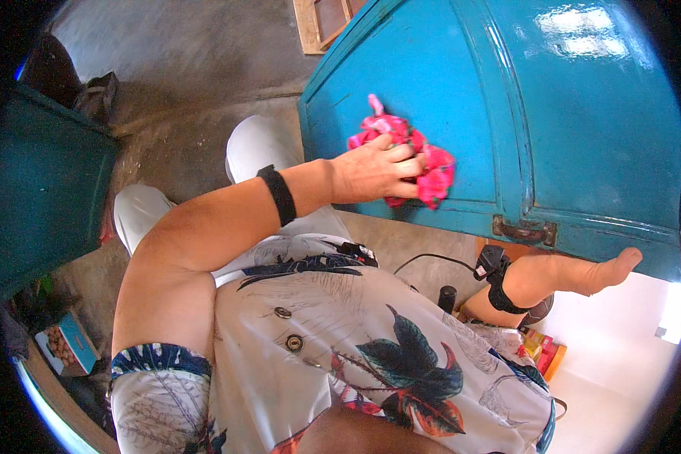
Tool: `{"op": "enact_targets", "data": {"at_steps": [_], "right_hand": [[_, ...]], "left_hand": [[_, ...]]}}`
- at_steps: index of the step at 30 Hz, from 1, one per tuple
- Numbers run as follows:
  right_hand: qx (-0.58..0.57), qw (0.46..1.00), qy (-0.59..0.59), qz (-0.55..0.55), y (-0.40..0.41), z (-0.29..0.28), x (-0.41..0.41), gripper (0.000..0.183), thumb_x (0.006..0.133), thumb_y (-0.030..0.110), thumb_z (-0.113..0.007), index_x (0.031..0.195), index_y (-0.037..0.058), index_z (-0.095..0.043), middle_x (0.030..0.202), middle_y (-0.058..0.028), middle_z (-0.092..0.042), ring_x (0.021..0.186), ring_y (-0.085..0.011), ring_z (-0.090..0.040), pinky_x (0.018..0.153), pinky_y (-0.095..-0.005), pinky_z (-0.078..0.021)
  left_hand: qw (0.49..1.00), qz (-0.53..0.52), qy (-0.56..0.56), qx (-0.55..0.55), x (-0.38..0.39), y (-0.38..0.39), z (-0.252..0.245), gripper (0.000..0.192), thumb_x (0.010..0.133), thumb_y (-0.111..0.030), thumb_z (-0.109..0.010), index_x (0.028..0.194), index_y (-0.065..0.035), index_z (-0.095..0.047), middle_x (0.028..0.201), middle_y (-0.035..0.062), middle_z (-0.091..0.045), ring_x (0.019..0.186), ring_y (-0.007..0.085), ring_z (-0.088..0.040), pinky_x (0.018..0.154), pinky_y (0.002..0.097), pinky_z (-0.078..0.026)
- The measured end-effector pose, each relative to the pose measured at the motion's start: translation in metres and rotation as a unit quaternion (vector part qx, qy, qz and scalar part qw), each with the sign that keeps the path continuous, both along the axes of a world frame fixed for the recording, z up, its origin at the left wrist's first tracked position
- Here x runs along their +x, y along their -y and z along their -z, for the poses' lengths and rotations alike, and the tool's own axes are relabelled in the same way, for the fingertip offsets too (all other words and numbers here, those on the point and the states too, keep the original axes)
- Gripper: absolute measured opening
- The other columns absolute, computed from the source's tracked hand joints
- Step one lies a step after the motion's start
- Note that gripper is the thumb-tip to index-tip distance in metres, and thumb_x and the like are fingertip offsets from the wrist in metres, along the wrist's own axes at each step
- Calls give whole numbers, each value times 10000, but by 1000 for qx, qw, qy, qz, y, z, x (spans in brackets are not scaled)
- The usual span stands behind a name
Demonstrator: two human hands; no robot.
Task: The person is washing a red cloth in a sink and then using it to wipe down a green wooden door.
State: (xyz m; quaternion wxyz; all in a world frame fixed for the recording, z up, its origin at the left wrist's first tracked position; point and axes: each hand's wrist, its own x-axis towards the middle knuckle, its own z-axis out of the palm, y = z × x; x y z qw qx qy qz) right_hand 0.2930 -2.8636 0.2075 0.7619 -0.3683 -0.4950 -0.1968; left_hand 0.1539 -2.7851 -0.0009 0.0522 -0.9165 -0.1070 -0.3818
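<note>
My left hand (383,167) presses a crumpled pink and red patterned cloth (437,176) against the glossy panel of a blue door (459,85). Its fingers are bent over the cloth, part of which is hidden under them. At the door's lower right edge is my right hand (596,273), with the thumb over the front face; its other fingers are hidden, apparently behind the door. A dark metal pull handle (525,231) is fixed to the door, left of my right hand. Black bands circle both forearms, and a small black device sits on the right one.
Another teal panel (51,187) stands at the left. Below it, a blue-and-white box (68,343) holds round brown things. A dark bag-like object (95,96) lies on the grey floor (204,57). A wooden frame (318,28) is behind the door. Red and yellow packages (545,352) are at lower right.
</note>
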Motion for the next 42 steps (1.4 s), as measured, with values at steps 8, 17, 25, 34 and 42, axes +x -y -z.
{"op": "enact_targets", "data": {"at_steps": [8, 17, 25, 34, 42], "right_hand": [[0, 1000, 13, -2, 2, -2, 6, 725, 771, 502, -487, 1248, -35, -385, 1307, -159, -369, 1162, -279, -369, 974, -418, -277], [-2, 1000, 20, -23, -2, -2, 7, 729, 776, 508, -470, 1254, -34, -374, 1311, -159, -363, 1168, -279, -362, 978, -418, -272], [-6, 999, 23, -32, -4, -1, 5, 733, 779, 514, -455, 1259, -33, -365, 1316, -159, -357, 1173, -280, -357, 981, -419, -267], [-7, 999, 33, -34, -5, -4, 4, 737, 783, 520, -438, 1265, -32, -354, 1320, -159, -351, 1178, -281, -351, 985, -419, -262], [-7, 998, 39, -39, -7, -4, 2, 741, 787, 525, -423, 1270, -31, -344, 1324, -159, -345, 1183, -282, -345, 989, -420, -257]], "left_hand": [[996, -14, 89, 5, 15, 9, -54, 343, 710, -240, -498, 1051, -283, -505, 1146, 70, -459, 975, 226, -477, 718, 377, -383], [997, -48, 45, -42, 12, 11, -12, 467, 741, -216, -489, 1199, -296, -448, 1121, 84, -466, 913, 219, -484, 705, 355, -400], [991, -49, 59, -105, 9, 19, -24, 520, 749, -202, -478, 1261, -275, -426, 1123, 102, -475, 897, 239, -484, 726, 378, -390], [992, -43, 93, -76, 12, 14, -47, 557, 758, -193, -482, 1299, -283, -386, 1093, 80, -469, 922, 223, -477, 655, 360, -401], [987, -35, 117, -107, 8, 16, -45, 489, 749, -194, -496, 1234, -252, -456, 1064, 76, -474, 908, 235, -481, 656, 351, -409]]}}
